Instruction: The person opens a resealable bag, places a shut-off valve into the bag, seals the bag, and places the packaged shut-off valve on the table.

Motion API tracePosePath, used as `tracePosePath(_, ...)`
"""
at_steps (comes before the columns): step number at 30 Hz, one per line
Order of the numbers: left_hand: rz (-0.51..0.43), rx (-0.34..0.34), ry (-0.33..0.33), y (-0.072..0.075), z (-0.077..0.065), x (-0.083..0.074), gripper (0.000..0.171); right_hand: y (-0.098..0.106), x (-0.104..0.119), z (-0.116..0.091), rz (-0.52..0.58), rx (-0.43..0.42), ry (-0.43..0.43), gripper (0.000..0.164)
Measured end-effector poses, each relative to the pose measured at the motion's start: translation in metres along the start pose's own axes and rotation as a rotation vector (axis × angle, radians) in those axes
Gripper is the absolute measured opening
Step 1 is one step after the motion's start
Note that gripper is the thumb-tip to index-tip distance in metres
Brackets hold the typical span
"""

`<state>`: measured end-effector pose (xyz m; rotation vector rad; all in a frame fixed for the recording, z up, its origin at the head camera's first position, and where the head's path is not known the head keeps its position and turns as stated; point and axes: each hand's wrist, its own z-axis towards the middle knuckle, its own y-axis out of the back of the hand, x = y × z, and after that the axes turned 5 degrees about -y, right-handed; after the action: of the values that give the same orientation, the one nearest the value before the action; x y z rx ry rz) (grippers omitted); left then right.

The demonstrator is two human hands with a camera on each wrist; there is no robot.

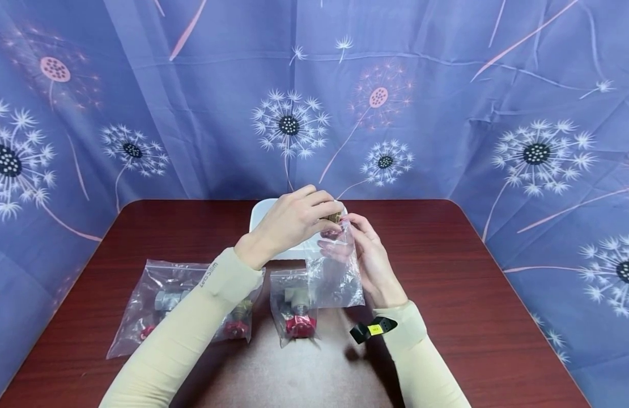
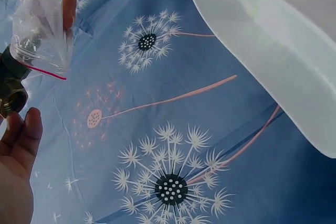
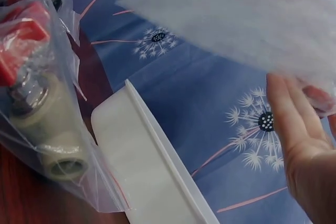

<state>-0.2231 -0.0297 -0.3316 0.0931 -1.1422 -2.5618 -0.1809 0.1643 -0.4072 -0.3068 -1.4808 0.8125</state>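
My left hand pinches a brass valve above the white tray. In the left wrist view the valve's threaded brass end sticks out of the mouth of a clear zip bag, above the left fingertips. Something red shows through the plastic just below the brass. My right hand holds this bag near its opening, and the bag's lower part hangs down loosely. In the right wrist view the fingers of the right hand lie against the bag, with a red part behind the film.
A white plastic tray stands at the table's back edge. Nearer lie a small bag with a red-handled pale valve and a larger bag with several fittings, partly under the left arm. A dandelion-print curtain hangs behind the table.
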Motion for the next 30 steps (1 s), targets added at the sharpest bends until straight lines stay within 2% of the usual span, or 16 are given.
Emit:
tracePosePath(4,0.0,0.004,0.006,0.001,0.0,0.0,0.025,0.003,0.0,0.0,0.018,0.074,0.021,0.015)
tracePosePath(7,-0.026,-0.003,0.021,0.002,0.0,0.001,0.025,0.005,-0.001,0.0,0.021,0.109,0.034,0.019)
tracePosePath(11,-0.051,-0.015,0.036,0.002,-0.001,0.002,0.024,0.008,-0.002,0.0,0.047,0.12,0.021,0.028)
tracePosePath(18,-0.088,-0.043,0.042,0.004,-0.001,0.002,0.026,0.013,0.0,-0.002,0.064,0.149,-0.009,0.034)
tracePosePath(22,-0.092,-0.042,0.047,0.005,-0.001,0.003,0.028,0.016,0.0,-0.002,0.095,0.166,-0.045,0.048)
tracePosePath(26,-0.109,-0.035,0.058,0.003,-0.004,0.004,0.03,0.016,0.001,-0.001,-0.037,0.099,-0.008,0.051)
tracePosePath(30,-0.132,-0.019,0.058,0.0,-0.008,0.004,0.029,0.012,0.003,-0.001,-0.275,-0.025,0.059,0.037)
